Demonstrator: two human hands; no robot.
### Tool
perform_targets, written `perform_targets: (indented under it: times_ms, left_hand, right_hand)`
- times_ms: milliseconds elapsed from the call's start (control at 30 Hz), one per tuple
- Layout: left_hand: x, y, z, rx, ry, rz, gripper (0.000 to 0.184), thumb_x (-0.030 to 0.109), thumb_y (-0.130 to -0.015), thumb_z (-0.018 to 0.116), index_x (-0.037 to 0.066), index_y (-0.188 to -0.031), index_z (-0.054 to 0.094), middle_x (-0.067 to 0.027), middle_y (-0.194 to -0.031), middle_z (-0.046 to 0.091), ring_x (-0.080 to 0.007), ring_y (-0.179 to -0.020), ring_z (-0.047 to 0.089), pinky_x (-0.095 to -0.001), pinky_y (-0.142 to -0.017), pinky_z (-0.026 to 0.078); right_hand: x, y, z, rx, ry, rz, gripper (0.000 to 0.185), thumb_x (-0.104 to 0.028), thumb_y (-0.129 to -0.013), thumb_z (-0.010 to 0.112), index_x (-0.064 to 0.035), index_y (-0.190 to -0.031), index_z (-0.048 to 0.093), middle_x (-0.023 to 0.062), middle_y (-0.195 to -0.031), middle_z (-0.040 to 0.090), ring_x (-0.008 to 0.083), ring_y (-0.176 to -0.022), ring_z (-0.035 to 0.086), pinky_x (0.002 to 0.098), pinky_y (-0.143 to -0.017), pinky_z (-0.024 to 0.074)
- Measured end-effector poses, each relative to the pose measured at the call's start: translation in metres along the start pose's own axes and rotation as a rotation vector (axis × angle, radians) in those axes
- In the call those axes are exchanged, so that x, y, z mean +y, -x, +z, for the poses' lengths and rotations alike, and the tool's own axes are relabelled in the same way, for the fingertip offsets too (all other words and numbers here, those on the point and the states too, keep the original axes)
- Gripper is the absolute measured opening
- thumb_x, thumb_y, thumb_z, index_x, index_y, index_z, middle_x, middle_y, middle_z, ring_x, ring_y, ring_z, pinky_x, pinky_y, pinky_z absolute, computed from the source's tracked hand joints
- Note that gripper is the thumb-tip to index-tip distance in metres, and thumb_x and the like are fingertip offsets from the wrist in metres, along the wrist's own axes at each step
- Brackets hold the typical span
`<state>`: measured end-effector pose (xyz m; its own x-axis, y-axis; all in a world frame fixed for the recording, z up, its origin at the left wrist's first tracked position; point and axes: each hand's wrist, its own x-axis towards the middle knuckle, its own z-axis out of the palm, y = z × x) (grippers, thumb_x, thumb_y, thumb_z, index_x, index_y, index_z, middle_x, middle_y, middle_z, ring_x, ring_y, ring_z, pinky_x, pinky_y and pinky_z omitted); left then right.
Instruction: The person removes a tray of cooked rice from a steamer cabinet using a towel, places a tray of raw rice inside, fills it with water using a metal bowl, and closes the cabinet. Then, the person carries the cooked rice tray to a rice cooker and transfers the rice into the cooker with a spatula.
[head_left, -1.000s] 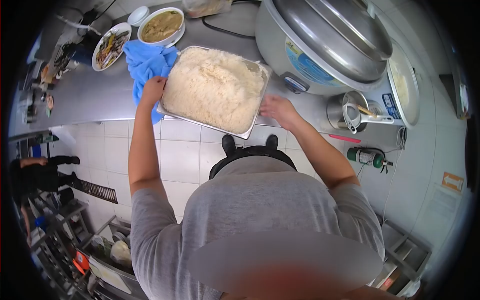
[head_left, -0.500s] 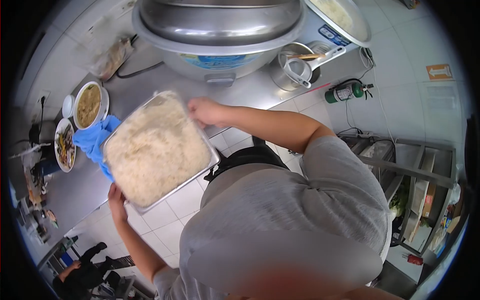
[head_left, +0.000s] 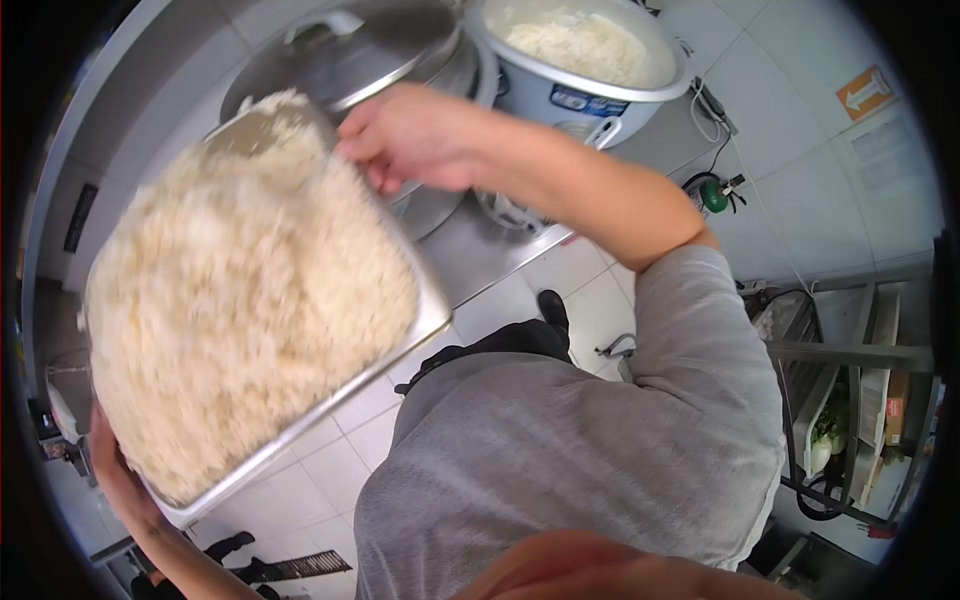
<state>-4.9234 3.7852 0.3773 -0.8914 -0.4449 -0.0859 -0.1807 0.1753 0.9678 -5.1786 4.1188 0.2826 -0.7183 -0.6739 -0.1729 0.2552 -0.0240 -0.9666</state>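
A deep metal tray [head_left: 432, 300] heaped with cooked white rice [head_left: 250, 290] is held up in front of me, tilted in view. My right hand [head_left: 410, 140] is closed on the rim of its upper right side, with the fingers curled over the edge. At the lower left, my left hand [head_left: 108, 450] supports the tray's opposite side; its fingers are mostly hidden behind the tray. Part of the rice is smeared by motion.
Behind the tray stands a large cooker with a metal lid [head_left: 350, 60]. Beside it is an open rice cooker [head_left: 580, 100] with rice inside, on the metal counter [head_left: 490, 265]. A shelf rack [head_left: 850, 355] stands at right; another person's legs [head_left: 225, 548] show at lower left.
The tray has risen closer to my head, both hands still on it, and looks much larger. My view has shifted, so the bowls and blue cloth on the counter no longer show.
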Motion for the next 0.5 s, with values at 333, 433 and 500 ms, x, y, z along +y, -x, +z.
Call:
perform_targets:
  times_ms: [333,433,500]
  left_hand:
    - [0.092,-0.158,0.357,-0.222,-0.124,0.119,0.030,0.026,-0.088,0.054,0.005,-0.106,0.064,0.0033,-0.087,0.063,-0.0022,-0.077,0.054,-0.0184,-0.068,0.039]
    - [0.099,-0.239,0.443,-0.478,-0.118,0.037,0.037,0.021,-0.090,0.048,-0.004,-0.116,0.058,-0.0085,-0.114,0.061,-0.0152,-0.104,0.056,-0.0271,-0.093,0.039]
    - [0.112,-0.260,0.498,-0.495,-0.080,-0.010,0.035,0.019,-0.089,0.048,-0.005,-0.113,0.059,-0.0097,-0.112,0.062,-0.0179,-0.102,0.057,-0.0276,-0.092,0.040]
  right_hand:
    - [-0.093,0.081,-0.391,0.323,0.351,0.101,0.008,-0.008,-0.088,0.054,-0.0022,-0.091,0.059,0.0029,-0.074,0.059,0.0112,-0.057,0.052,0.0228,-0.048,0.0392]
    - [-0.101,0.088,-0.473,0.423,0.389,0.142,0.010,-0.010,-0.089,0.055,-0.0006,-0.090,0.060,0.0047,-0.072,0.060,0.0122,-0.058,0.054,0.0247,-0.049,0.0442]
    - [-0.100,0.080,-0.509,0.475,0.408,0.161,0.013,-0.011,-0.089,0.055,0.0010,-0.091,0.060,0.0061,-0.072,0.060,0.0130,-0.059,0.056,0.0258,-0.051,0.0485]
